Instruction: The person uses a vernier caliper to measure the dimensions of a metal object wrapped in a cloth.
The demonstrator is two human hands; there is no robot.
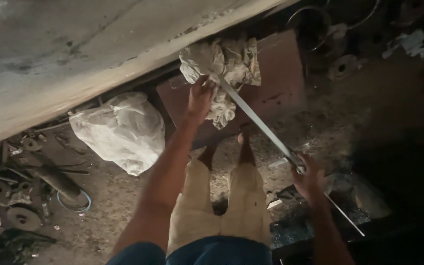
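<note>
1. Gripping a long metal rod (263, 128) near its lower end, the right hand (308, 175) is closed around the shaft, with a short thin tail of the rod running on past the fist toward the dark lower right corner.
2. Seen from above, the person's legs in pale trousers (219, 203) stand on a gritty, debris-strewn floor (109, 196), bare feet just below the rod's middle.
3. The rod looks stiff and fairly light, a flat bright strip that likely turns slick where it is polished; a firm hold low on the shaft, as now, seems the sound place to steady it, with the far end left free.
4. The left hand (199, 99) reaches up and forward, fingers pinched into a crumpled, dirty cloth (224, 68) that is bunched around the rod's upper end. The cloth appears soft and limp, easy to gather in a fist.
5. Cloth and rod tip sit over a reddish-brown board (276, 73), just under the edge of a slanting concrete slab (74, 54).
6. Left of the board lies a whitish plastic sack (121, 130); farther left, round metal parts and a blue ring (77, 202) litter the ground.
</note>
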